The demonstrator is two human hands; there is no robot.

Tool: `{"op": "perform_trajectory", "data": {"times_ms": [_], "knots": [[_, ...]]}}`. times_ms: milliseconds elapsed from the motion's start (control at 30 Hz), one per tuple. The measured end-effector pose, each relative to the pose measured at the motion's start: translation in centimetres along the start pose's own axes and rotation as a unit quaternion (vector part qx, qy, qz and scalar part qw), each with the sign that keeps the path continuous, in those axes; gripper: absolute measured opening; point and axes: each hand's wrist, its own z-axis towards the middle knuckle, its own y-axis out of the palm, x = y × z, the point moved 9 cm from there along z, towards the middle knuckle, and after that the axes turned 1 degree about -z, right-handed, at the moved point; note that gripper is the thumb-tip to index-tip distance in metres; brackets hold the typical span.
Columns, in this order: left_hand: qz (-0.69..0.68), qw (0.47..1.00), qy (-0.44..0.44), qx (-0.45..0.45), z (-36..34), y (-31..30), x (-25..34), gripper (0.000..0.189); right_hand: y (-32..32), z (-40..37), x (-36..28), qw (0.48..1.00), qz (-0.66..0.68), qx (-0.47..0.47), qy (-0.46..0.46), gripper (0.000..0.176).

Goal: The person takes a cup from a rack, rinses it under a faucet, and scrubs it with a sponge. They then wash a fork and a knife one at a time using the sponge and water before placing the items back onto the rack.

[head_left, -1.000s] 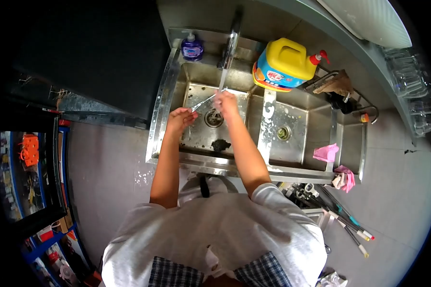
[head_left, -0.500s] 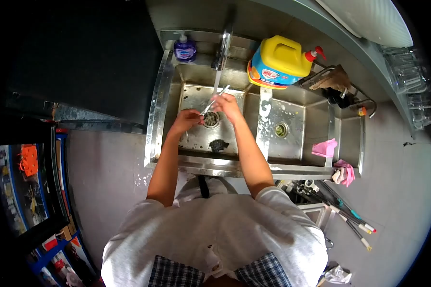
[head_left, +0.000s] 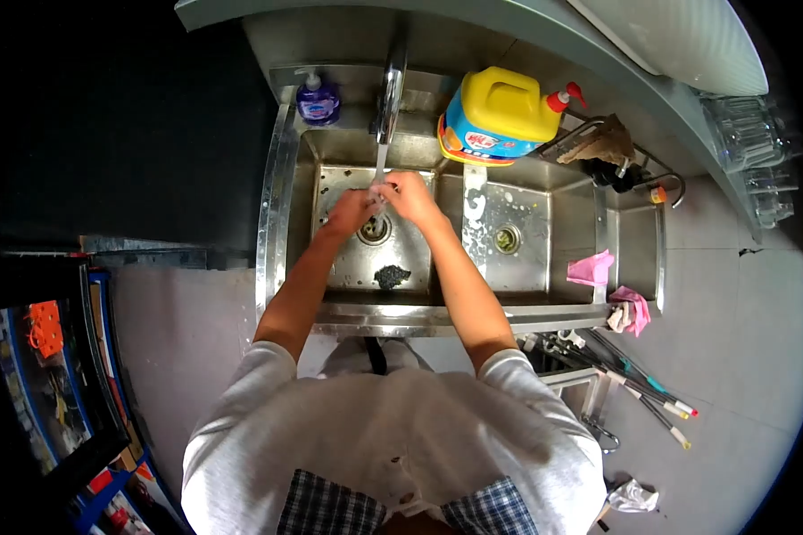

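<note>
Under the running tap (head_left: pixel 390 102), my left hand (head_left: pixel 351 212) and my right hand (head_left: pixel 406 198) meet over the left sink basin (head_left: pixel 339 267). The fingers of both are closed around a slim, pale, stick-like utensil (head_left: pixel 379 194), mostly hidden by fingers and water. Its exact kind does not show. Water falls from the spout onto the fingertips. Just below the hands is the drain (head_left: pixel 375 230), with bits of food in it. A dark scouring pad (head_left: pixel 391 276) lies on the basin floor nearer to me.
Behind the basins stand a purple soap bottle (head_left: pixel 318 100) and a big yellow detergent jug (head_left: pixel 500 116). The right basin (head_left: pixel 531 267) has scraps in its drain. Pink cloths (head_left: pixel 591 267) hang at the right. A shelf (head_left: pixel 678 98) with glasses overhangs the right side.
My hands have drawn closer together and up under the water stream. The slim utensil, slanting plainly between them before, is now mostly covered. The whole view has shifted slightly.
</note>
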Motion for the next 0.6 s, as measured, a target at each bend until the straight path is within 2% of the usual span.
{"op": "perform_trajectory", "data": {"times_ms": [33, 133, 233, 300, 400, 533, 600], "knots": [[0.015, 1.000, 0.018, 0.014, 0.6, 1.3, -2.3, 0.016, 0.5, 0.3, 1.2, 0.999, 0.030, 0.000, 0.026, 0.012], [0.090, 0.996, 0.001, -0.028, 0.7, 2.7, -4.3, 0.019, 0.1, 0.9, 0.3, 1.000, -0.005, -0.003, 0.004, 0.011], [0.174, 0.979, -0.053, -0.091, 0.0, 3.8, -6.5, 0.021, -0.5, 0.7, -0.8, 0.999, -0.018, -0.014, 0.032, 0.010], [0.127, 0.988, -0.052, -0.064, -0.5, 4.6, -8.9, 0.021, -0.4, 0.9, -0.8, 1.000, -0.012, -0.009, 0.012, 0.010], [0.100, 0.994, -0.048, -0.017, -0.8, 4.4, -9.1, 0.019, -0.4, 1.2, -0.6, 1.000, -0.021, -0.010, -0.004, 0.011], [0.001, 0.998, 0.005, 0.066, -1.4, 2.3, -6.4, 0.021, -0.4, 1.0, -1.3, 1.000, 0.017, -0.012, 0.006, 0.011], [0.017, 0.999, -0.013, 0.041, -1.1, 1.9, -5.7, 0.019, -0.4, 1.1, -1.6, 1.000, -0.009, -0.006, -0.002, 0.011]]}}
